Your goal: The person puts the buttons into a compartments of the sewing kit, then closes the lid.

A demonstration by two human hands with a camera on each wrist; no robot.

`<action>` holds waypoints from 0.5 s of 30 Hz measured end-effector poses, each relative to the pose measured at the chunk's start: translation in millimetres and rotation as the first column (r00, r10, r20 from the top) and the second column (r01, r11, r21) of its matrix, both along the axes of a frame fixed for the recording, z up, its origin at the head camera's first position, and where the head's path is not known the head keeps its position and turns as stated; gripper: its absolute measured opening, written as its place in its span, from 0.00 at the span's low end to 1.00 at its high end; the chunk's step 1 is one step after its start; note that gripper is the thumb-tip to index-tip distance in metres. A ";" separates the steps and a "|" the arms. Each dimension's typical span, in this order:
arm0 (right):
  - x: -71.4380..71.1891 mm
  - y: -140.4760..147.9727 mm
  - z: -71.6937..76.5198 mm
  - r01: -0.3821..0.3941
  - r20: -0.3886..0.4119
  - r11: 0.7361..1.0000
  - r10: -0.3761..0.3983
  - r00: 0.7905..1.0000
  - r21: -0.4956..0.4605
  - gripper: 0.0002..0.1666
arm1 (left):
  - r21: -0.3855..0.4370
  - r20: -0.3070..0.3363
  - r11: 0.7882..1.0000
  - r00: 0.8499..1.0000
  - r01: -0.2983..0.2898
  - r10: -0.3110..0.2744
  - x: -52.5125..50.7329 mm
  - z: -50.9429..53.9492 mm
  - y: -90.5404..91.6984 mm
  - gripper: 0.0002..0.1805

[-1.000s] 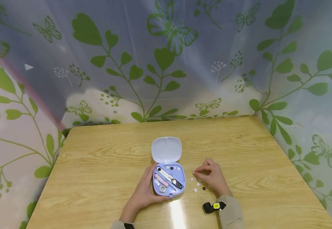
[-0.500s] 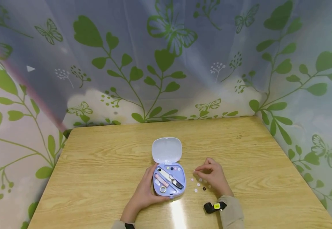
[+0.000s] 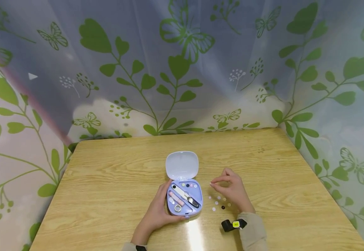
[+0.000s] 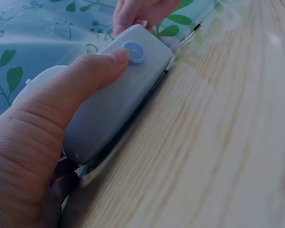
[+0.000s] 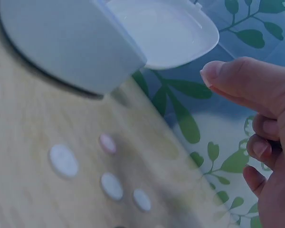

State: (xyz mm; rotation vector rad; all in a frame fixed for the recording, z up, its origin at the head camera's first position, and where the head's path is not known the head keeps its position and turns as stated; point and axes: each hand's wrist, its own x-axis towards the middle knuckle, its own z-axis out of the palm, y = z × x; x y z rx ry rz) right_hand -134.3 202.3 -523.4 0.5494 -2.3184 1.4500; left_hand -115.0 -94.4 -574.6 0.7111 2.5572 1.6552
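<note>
My left hand (image 3: 159, 210) holds the side of a lilue-purple sewing box (image 3: 198, 196), its thumb against the round latch (image 4: 134, 51) at the front. The translucent lid (image 3: 182, 165) stands open behind. Inside lie white-and-black thread snips (image 3: 185, 196), a pink stick-like item (image 3: 176, 198), a gold-coloured ring (image 3: 177, 208) and several buttons (image 3: 191, 185) in the back compartment. To the right of the box, my right hand (image 3: 232, 191) is raised with thumb and forefinger pinched together. A small pale button seems to be between them, mostly hidden by the fingertips.
Several loose buttons (image 3: 216, 203), mostly white, one black (image 3: 223, 207), lie on the wooden table (image 3: 112, 174) below my right hand. A patterned cloth (image 3: 182, 87) hangs behind the table. Black straps with cameras sit on the wrists.
My right hand has lifted slightly away from the loose buttons and shifted a little left, fingertips still pinched. The left hand and the box stay in place.
</note>
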 end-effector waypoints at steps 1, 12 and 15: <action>1.2 -2.4 6.5 -0.006 -0.008 1.000 0.006 1.000 0.005 0.09 | 0.001 -0.001 1.000 1.000 0.000 0.000 0.1 0.1 0.0 0.73; -3.9 -20.1 29.6 -0.051 -0.019 0.999 0.051 0.999 -0.010 0.08 | 0.000 -0.001 1.000 1.000 -0.008 0.008 -0.1 -1.6 0.1 0.74; -6.3 -25.7 30.1 -0.063 -0.019 0.998 0.062 0.998 -0.013 0.08 | 0.003 -0.017 1.000 1.000 -0.007 0.007 -0.5 -2.7 0.2 0.74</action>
